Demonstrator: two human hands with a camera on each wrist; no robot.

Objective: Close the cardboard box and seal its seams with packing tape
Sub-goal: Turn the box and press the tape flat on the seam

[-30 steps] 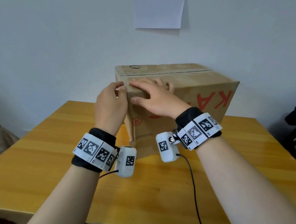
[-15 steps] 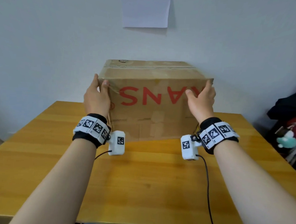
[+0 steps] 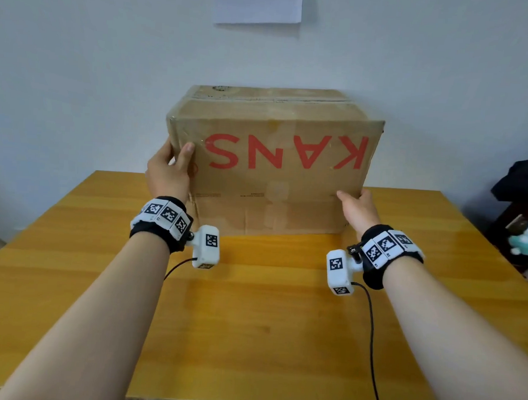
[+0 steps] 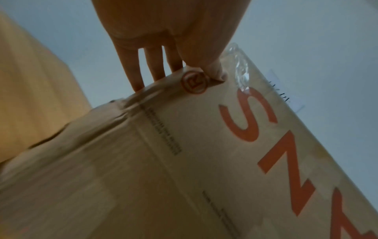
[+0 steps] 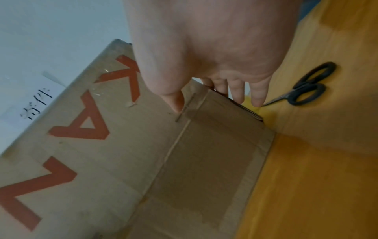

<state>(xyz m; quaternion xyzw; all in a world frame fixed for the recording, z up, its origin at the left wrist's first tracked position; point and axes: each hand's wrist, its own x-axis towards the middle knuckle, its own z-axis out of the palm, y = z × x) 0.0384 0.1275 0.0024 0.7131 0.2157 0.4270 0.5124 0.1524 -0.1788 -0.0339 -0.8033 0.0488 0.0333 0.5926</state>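
Since half a second ago the right hand (image 3: 357, 208) has slid down the right edge of the cardboard box (image 3: 276, 182), from near the top corner to about halfway down, while the left hand (image 3: 168, 172) has stayed high on the left edge. Each hand grips its vertical edge, thumb on the near face and fingers (image 4: 135, 71) wrapped round onto the side; the right wrist view shows that hand's fingers (image 5: 237, 90) curled round the right edge the same way.

The box stands toward the far edge of the worktop (image 3: 250, 321), its near face printed with red letters that read upside down. Its top flaps lie closed, a seam running along the top. A strip of clear packing tape (image 4: 241, 71) is wrinkled over the upper left corner. Black-handled scissors (image 5: 306, 87) lie on the worktop beyond the box's right side.
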